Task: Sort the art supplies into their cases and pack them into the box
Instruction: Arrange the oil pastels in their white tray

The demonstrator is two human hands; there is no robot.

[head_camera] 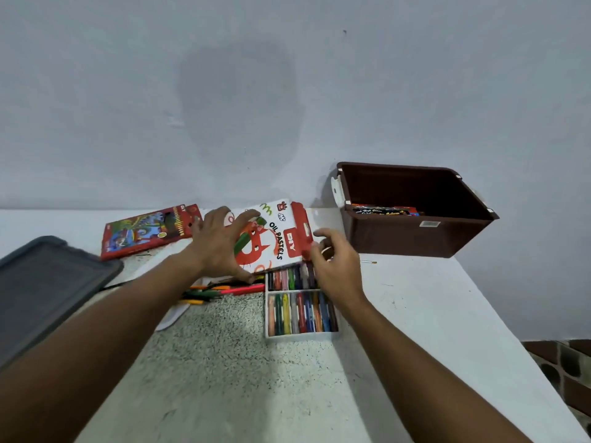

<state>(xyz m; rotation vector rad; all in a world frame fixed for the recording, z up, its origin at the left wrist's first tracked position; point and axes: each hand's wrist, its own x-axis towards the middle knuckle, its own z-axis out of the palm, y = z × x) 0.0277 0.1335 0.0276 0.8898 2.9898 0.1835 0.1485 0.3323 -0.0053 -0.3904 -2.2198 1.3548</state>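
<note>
Left hand (pixel 220 241) grips the sleeve (pixel 271 238) near the bench's (pixel 415 298) far edge; right hand (pixel 335 266) pinches its red flap; box (pixel 415 231) at the far right corner.

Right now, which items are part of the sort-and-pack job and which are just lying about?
Job: oil pastels sleeve gripped by left hand, right hand at its flap; pastel tray; loose coloured pencils; coloured pencil case; brown box.
Lying about: grey lid; small paintbrush.

Pastel tray (pixel 300 310) centre, sleeve (pixel 275 238) behind it, box (pixel 415 231) right, lid (pixel 48 289) left.
</note>
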